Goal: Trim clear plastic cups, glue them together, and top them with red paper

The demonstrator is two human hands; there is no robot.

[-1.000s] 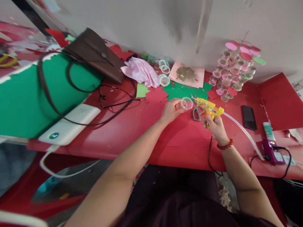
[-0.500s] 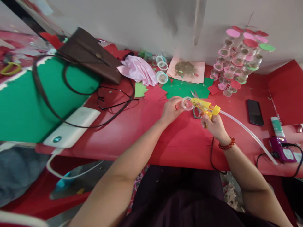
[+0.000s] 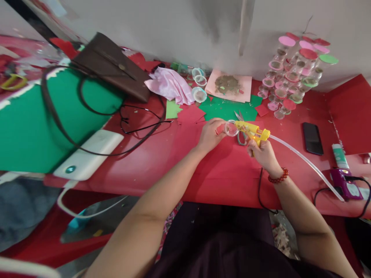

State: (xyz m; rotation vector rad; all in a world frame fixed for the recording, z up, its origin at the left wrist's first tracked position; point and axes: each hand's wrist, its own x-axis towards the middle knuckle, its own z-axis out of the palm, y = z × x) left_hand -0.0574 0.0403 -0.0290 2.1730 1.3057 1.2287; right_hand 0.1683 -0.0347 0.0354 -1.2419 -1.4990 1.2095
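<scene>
My left hand (image 3: 211, 135) is closed around a small clear plastic cup (image 3: 231, 128), its round rim turned toward me. A bit of red shows between the fingers; I cannot tell if it is part of the cup. In my right hand (image 3: 263, 154) is a yellow hot glue gun (image 3: 252, 130), its nozzle at the cup's rim. A long translucent glue stick (image 3: 301, 158) trails from the back of the gun to the right. Scissors (image 3: 241, 137) lie on the red paper behind the gun, partly hidden by it.
Stacked clear cups with coloured discs (image 3: 292, 77) stand at the back right. Nearby lie a phone (image 3: 312, 138), a purple power adapter (image 3: 344, 183), green card (image 3: 223, 110) and a pink cloth (image 3: 171, 87). Leftward are a brown bag (image 3: 113, 65), glasses (image 3: 139, 119) and a white power bank (image 3: 89, 154).
The cup has turned slightly in my left hand, and more of the red bit shows. The glue gun stays at its rim. The whole view has shifted slightly.
</scene>
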